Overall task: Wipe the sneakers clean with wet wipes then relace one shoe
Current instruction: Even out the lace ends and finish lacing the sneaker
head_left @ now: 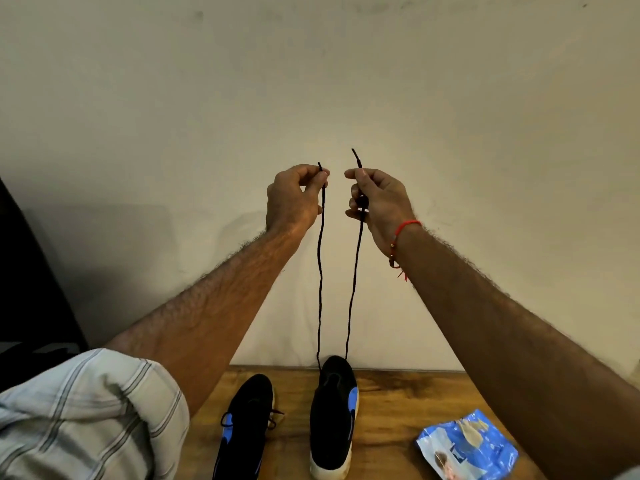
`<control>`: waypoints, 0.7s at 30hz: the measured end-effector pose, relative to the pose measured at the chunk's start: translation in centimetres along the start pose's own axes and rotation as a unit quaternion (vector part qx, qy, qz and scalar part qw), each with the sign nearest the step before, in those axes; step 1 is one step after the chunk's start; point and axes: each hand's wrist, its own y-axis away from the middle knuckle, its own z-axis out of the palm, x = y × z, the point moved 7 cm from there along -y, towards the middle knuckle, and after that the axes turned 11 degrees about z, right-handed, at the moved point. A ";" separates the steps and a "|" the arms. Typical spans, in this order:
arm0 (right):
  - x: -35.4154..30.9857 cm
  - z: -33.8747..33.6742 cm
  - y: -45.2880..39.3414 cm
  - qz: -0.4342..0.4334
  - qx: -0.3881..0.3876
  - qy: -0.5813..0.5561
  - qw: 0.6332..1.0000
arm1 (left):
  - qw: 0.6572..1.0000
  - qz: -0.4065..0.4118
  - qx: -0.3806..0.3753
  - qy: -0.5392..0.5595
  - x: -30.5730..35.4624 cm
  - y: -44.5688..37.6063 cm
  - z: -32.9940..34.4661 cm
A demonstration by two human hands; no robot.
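At the centre of the frame both hands are raised before the wall: the left hand (294,197) pinches one end of the black lace (320,271) and the right hand (375,202) pinches the other, both strands running down to the toe end of the right-hand sneaker (334,417) at lower centre. Relacing seems barely begun, with most eyelets left, while the other sneaker (247,424) is tied; whether wiping is done cannot be told. Ample open space surrounds the hands above, but the wooden table (391,410) butts against the wall, with the wipes packet (467,448) lower right.
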 end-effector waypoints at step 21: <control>-1.0 0.0 0.4 -0.050 0.097 -0.025 0.994 | 0.999 0.024 -0.014 -0.024 2.0 -1.9 1.0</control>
